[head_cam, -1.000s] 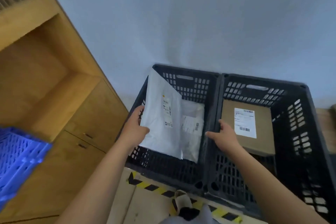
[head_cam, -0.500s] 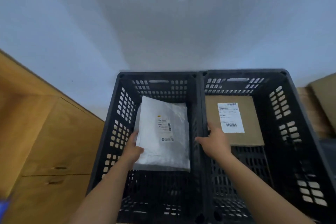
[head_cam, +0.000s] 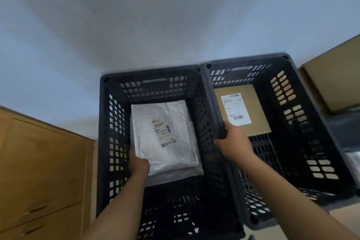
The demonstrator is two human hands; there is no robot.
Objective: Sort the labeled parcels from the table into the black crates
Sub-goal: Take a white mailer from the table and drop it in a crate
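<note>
Fingers of my left hand (head_cam: pixel 138 165) pinch the near-left corner of the white parcel (head_cam: pixel 163 136), lying flat in the left crate (head_cam: pixel 115 122), long axis running away from me. Right hand (head_cam: pixel 232 142) curls over the shared rim beside the cardboard parcel (head_cam: pixel 255 107). Crinkly film; stiff board.
</note>
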